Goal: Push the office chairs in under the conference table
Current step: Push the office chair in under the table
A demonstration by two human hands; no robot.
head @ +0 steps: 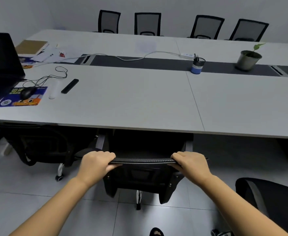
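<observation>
A black mesh office chair [143, 176] stands right in front of me, its seat partly under the near edge of the white conference table [122, 103]. My left hand [96, 161] grips the left end of its backrest top. My right hand [191, 163] grips the right end. Another black chair [42, 147] sits tucked under the table to the left. A third black chair [272, 201] stands out from the table at the lower right, cut off by the frame edge.
Several black chairs [147, 23] line the table's far side. On the table lie a laptop [1, 65], a mouse [28, 92] on a mat, a remote [70, 86], a pen cup [197, 65] and a potted plant [248, 59]. Cables lie on the floor at left.
</observation>
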